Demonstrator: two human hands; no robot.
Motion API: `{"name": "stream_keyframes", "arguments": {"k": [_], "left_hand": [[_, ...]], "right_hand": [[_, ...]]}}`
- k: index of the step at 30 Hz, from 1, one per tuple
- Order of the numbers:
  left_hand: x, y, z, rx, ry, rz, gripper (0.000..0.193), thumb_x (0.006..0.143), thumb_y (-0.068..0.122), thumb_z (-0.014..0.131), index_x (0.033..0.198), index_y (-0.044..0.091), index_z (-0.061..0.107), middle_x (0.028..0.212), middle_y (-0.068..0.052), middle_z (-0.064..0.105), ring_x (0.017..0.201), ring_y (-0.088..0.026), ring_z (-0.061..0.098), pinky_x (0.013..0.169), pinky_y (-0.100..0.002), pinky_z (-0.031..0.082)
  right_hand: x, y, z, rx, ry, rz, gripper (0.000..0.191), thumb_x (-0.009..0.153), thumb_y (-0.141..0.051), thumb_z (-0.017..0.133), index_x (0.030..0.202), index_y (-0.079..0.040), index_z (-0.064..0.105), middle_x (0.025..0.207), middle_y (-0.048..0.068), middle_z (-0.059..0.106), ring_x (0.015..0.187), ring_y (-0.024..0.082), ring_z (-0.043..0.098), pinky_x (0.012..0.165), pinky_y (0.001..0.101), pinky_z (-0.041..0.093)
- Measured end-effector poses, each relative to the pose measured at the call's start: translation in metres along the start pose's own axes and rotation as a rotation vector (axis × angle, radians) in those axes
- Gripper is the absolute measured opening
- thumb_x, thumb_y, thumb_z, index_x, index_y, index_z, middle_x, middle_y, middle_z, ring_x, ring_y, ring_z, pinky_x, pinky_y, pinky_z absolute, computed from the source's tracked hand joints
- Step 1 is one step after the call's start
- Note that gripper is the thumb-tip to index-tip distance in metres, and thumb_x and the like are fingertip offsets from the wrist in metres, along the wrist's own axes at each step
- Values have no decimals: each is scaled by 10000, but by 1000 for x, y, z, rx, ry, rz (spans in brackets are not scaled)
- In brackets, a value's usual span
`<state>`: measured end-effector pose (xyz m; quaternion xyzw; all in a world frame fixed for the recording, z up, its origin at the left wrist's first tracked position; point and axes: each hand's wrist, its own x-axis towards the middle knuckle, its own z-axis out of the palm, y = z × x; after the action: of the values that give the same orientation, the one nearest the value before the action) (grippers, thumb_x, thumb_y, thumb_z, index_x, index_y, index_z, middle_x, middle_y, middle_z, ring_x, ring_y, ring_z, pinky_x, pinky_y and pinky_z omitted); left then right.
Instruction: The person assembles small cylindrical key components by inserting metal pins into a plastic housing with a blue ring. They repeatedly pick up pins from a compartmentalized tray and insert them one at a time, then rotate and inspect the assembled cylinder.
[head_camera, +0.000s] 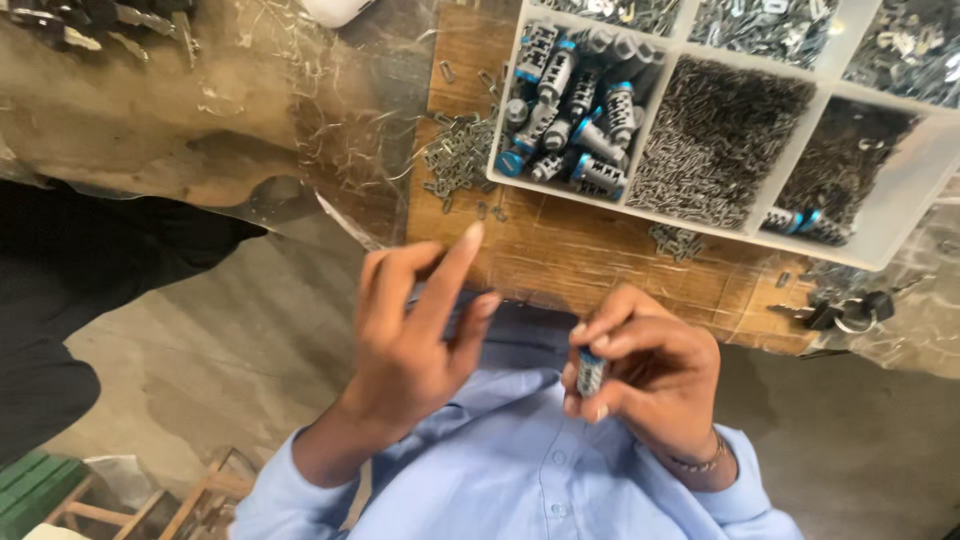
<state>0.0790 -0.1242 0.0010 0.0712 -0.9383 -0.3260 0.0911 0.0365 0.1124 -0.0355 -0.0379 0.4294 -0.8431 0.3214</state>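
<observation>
My right hand (650, 375) is closed around a small metal lock cylinder with a blue end (590, 372), held upright above my light blue shirt. My left hand (415, 340) hovers beside it, a little apart, with the index finger stretched up, thumb and other fingers loosely spread, and nothing visible in it. Both hands are in front of the near edge of a wooden board (560, 260). On the board stands a white compartment tray (880, 255); its nearest left compartment holds several similar blue-ended cylinders (575, 110).
Other tray compartments hold heaps of small dark metal pins (715, 140) and parts. A loose pile of small metal clips (460, 155) lies left of the tray. Keys on a ring (845, 312) lie at the board's right. A dark-clothed person (90, 270) is at left.
</observation>
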Motion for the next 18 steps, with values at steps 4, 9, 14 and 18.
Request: {"name": "stream_keyframes", "arguments": {"k": [4, 9, 14, 18], "left_hand": [[-7, -5, 1, 80, 0, 33, 431, 987, 197, 770, 1366, 37, 640, 1121, -146, 578, 1024, -319, 532, 911, -431, 481], [7, -6, -4, 165, -81, 157, 380, 885, 136, 777, 1230, -10, 714, 1039, -135, 609, 986, -312, 544, 849, -413, 502], [17, -22, -10, 0, -129, 388, 210, 886, 37, 769, 1087, 37, 709, 1078, -77, 664, 1017, -286, 620, 863, -387, 545], [5, -15, 1, -289, 1, 145, 68, 998, 26, 700, 1038, 12, 647, 1069, -74, 687, 964, -269, 684, 857, -355, 581]], "right_hand": [[-4, -3, -3, 4, 1, -35, 381, 828, 58, 865, 1169, 48, 696, 1186, 234, 617, 931, 283, 728, 737, 369, 695], [-4, -5, -7, -22, -11, -64, 438, 804, 59, 885, 1193, 39, 684, 1212, 222, 615, 913, 268, 719, 756, 378, 686], [-3, -2, -9, -21, 88, -70, 422, 814, 101, 860, 1186, 39, 669, 1244, 227, 603, 968, 290, 722, 760, 393, 688], [-3, -4, -10, -8, 120, -63, 413, 842, 138, 825, 1206, 42, 654, 1256, 235, 601, 973, 285, 720, 749, 384, 690]]}}
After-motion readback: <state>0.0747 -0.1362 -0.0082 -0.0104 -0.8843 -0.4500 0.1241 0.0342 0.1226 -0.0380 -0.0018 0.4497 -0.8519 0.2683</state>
